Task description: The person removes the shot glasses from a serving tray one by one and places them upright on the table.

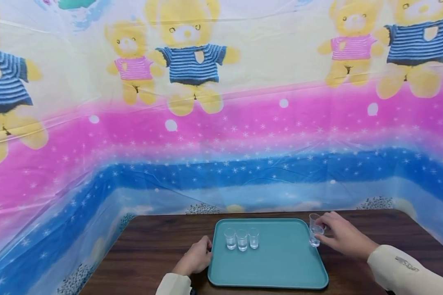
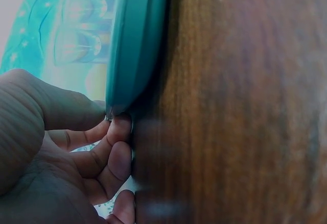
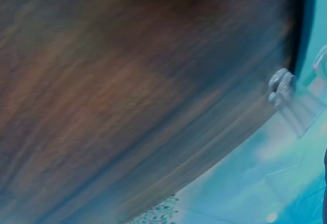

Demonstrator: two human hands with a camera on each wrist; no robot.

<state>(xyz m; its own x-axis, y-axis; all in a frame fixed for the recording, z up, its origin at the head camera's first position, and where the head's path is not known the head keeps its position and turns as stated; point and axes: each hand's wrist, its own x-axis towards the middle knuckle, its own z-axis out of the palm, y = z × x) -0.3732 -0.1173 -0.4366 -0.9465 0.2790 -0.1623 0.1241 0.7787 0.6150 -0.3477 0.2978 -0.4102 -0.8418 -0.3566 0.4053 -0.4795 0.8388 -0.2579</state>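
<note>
My left hand (image 1: pixel 198 256) pinches the left rim of a teal tray (image 1: pixel 269 270), thumb on top and fingertips under the edge in the left wrist view. Three small clear shot glasses (image 1: pixel 242 241) stand upright in a row on the tray's left half. At the tray's right edge, my right hand (image 1: pixel 341 235) holds a clear shot glass (image 1: pixel 315 241) between thumb and fingers. Just behind it another shot glass (image 1: pixel 313 220) stands on the table beside the tray. Only part of the held glass enters the right wrist view, and my right hand is barely visible there.
The tray lies on a dark brown wooden table (image 1: pixel 158 241). A printed cloth (image 1: pixel 221 172) with bears and pink and blue bands hangs behind the table and along its sides.
</note>
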